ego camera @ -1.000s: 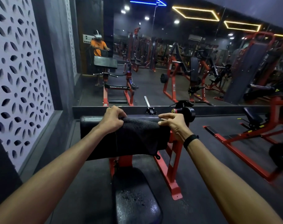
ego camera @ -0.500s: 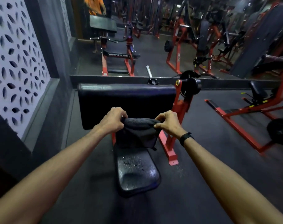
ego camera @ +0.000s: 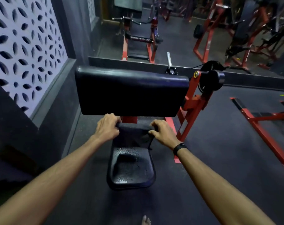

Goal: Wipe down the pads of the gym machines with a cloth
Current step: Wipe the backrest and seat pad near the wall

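A dark cloth [ego camera: 134, 135] is held stretched between two hands, just below the lower edge of the broad arm pad [ego camera: 131, 91] and above the far end of the seat pad [ego camera: 131, 171]; its top edge is gripped at nine o'clock by the left hand [ego camera: 107, 127], fingers curled over the hem, and at three o'clock by the right hand [ego camera: 162, 133], thumb and fingers pinching the corner. The cloth is judged light, soft and limp (it sags between the grips and hangs in folds), so it is best taken at two corners as here, or bunched into a flat wad for pressure; a terry-like nap is suggested, though the dim light leaves that uncertain. The arm pad is a wide, rounded-edged slab of smooth black vinyl, faintly glossy; the seat pad, at six o'clock of the cloth, is a smaller rounded rectangle, speckled with droplets around a duller central patch, and likely slippery. Both are carried on a red steel frame [ego camera: 189, 104]; a weight plate [ego camera: 210, 80] is seen at two o'clock.
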Motion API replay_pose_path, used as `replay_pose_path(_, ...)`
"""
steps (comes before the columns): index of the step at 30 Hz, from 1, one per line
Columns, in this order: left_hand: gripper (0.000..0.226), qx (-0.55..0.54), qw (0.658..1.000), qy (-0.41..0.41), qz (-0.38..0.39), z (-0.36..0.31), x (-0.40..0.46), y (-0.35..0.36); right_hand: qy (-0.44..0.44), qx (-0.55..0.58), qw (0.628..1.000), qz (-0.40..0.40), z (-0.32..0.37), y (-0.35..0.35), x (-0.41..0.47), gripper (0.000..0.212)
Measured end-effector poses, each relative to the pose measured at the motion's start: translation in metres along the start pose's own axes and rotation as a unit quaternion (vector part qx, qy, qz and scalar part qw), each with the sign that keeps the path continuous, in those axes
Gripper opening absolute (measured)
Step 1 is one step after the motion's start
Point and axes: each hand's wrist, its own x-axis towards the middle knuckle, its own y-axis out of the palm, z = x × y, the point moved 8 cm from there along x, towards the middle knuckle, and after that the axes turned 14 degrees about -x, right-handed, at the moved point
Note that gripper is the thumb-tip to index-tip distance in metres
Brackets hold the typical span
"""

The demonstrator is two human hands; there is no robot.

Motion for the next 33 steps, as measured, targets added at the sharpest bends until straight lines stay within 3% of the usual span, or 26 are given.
replay_pose_path(3, 0.033, 0.007, 0.997, -0.046, 0.064, 0.028, -0.023, 0.049, -0.043, -0.032, 0.996, 0.070, -0.011, 0.047, -0.017, 0.021)
replay_pose_path(6, 0.037, -0.026, 0.970, -0.132, 0.204, 0.063, -0.066, 0.109, -0.041, -0.083, 0.957, 0.273, -0.027, 0.113, -0.048, 0.027)
replay_pose_path(8, 0.035, -0.073, 0.958, -0.182, 0.210, 0.085, -0.085, 0.135, -0.024, -0.074, 0.934, 0.348, -0.035, 0.146, -0.059, 0.037)
replay_pose_path(15, 0.028, -0.128, 0.952, -0.274, 0.057, 0.150, -0.095, 0.174, 0.016, -0.059, 0.963, 0.263, -0.001, 0.205, -0.033, 0.084)
replay_pose_path(20, 0.040, -0.230, 0.902, -0.365, -0.034, 0.199, -0.087, 0.220, 0.104, -0.075, 0.966, 0.222, 0.028, 0.287, -0.021, 0.118)
replay_pose_path(25, 0.049, -0.341, 0.840, -0.407, -0.111, 0.214, -0.081, 0.240, 0.122, -0.161, 0.965, 0.168, 0.035, 0.323, -0.012, 0.104)
replay_pose_path(29, 0.071, -0.341, 0.836, -0.418, -0.106, 0.216, -0.078, 0.250, 0.111, -0.203, 0.961, 0.149, 0.027, 0.331, 0.005, 0.084)
replay_pose_path(33, 0.055, -0.310, 0.830, -0.457, -0.077, 0.205, -0.080, 0.269, 0.101, -0.189, 0.964, 0.154, 0.018, 0.335, 0.042, 0.078)
